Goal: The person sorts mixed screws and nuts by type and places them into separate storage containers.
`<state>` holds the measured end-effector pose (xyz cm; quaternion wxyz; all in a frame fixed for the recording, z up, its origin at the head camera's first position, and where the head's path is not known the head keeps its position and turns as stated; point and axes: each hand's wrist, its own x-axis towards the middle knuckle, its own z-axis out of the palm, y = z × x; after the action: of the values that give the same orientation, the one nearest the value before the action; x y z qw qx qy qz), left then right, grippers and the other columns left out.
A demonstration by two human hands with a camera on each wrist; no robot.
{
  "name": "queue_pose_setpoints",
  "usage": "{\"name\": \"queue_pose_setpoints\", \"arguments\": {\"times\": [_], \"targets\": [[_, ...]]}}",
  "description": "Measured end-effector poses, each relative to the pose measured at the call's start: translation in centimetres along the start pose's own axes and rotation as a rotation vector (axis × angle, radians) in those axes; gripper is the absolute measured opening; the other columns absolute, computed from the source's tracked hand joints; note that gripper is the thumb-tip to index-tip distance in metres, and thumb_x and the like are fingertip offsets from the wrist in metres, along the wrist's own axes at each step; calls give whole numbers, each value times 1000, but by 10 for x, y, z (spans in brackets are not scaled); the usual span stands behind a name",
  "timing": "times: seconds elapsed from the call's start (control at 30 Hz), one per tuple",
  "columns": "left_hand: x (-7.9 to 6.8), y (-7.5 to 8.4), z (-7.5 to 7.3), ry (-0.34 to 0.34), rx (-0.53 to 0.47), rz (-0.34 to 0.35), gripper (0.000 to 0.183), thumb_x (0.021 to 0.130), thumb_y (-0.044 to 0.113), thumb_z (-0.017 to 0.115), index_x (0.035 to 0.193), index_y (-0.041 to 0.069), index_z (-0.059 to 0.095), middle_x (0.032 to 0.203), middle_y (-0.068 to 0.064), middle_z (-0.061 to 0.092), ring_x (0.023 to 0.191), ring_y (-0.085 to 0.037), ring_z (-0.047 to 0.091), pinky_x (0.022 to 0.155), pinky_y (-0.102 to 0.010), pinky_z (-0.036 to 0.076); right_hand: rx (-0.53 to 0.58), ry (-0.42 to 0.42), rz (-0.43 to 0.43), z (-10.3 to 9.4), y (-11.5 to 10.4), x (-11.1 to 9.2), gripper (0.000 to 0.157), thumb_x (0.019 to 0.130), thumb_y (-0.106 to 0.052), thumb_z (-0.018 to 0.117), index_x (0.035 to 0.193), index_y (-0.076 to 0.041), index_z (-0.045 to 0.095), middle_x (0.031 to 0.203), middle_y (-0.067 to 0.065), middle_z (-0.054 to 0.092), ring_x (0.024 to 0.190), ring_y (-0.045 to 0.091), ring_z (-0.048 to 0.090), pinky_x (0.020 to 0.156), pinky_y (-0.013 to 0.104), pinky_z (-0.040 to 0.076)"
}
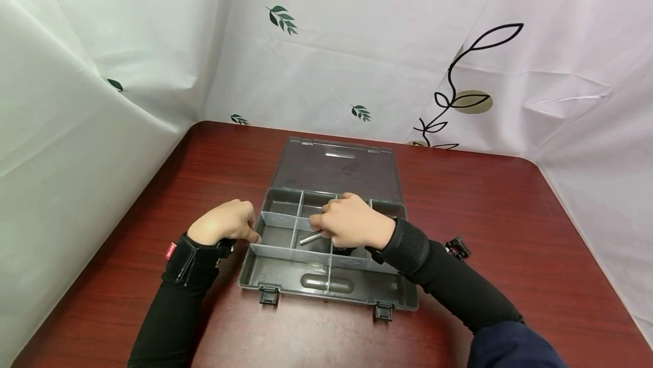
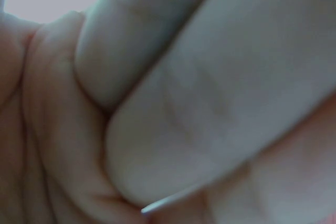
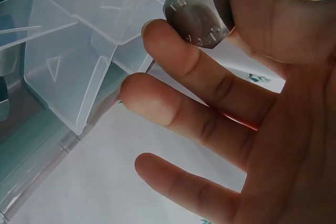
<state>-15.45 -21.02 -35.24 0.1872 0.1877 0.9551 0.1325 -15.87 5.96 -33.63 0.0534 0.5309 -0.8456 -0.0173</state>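
Observation:
A grey plastic compartment box (image 1: 285,253) lies on the table with its lid (image 1: 336,172) laid back. My right hand (image 1: 352,221) is over the middle compartments and pinches a metal hex bolt. In the head view the bolt's shank (image 1: 310,238) points left; in the right wrist view its hex head (image 3: 197,17) shows between thumb and fingers, the other fingers spread. At the box's left wall, my left hand (image 1: 227,223) grips the edge with curled fingers. The left wrist view holds only folded fingers (image 2: 210,87); the grip itself is hidden there.
Translucent dividers (image 1: 296,226) split the box into several compartments. Something black (image 1: 344,251) sits under the right hand. Two latches, one a left latch (image 1: 268,295), stick out at the front. A small dark object (image 1: 457,248) shows beside the right forearm. White patterned cloth (image 1: 316,73) hangs behind the table.

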Motion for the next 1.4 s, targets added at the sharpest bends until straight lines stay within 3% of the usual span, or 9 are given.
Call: {"name": "queue_pose_setpoints", "arguments": {"times": [0.27,0.47,0.6,0.73,1.07,1.4], "targets": [[1,0,0,-2,-2,6,33,71,28,74,52,18,49,54,9,36,56,-11,36,52,-27,30,-14,2,0,3,-1,2,12,86,-15,57,82,-26,53,68,-13,41,60,5,40,57,26,27],[1,0,0,-9,-3,0,34,72,28,74,52,18,49,54,9,35,55,-11,36,52,-27,30,-20,37,-2,3,0,3,5,88,-24,58,92,-26,59,71,-12,51,65,7,50,60,28,37],[2,-1,0,-9,-3,2,35,72,28,74,52,18,47,54,9,34,55,-10,34,52,-26,29,-41,58,14,-1,4,0,22,88,-35,59,107,-25,61,82,-8,58,75,13,57,73,33,44],[2,-1,0,-15,-1,-2,37,73,28,74,51,18,45,53,9,32,54,-10,33,52,-26,28,-44,33,48,-6,7,-2,29,87,-38,60,113,-25,61,87,-7,60,81,16,57,80,37,44],[2,-2,1,-22,-10,-11,41,73,27,73,50,19,40,52,9,26,52,-10,28,51,-26,24,-30,48,55,-12,14,-11,32,85,-28,62,117,-25,61,93,-3,59,82,16,55,76,34,43],[2,-1,1,-23,-14,-10,41,73,27,73,50,18,41,51,9,27,51,-10,27,50,-25,24,-5,22,138,-19,24,-24,40,84,-32,63,123,-25,58,102,-3,60,88,17,54,78,36,43]]}}
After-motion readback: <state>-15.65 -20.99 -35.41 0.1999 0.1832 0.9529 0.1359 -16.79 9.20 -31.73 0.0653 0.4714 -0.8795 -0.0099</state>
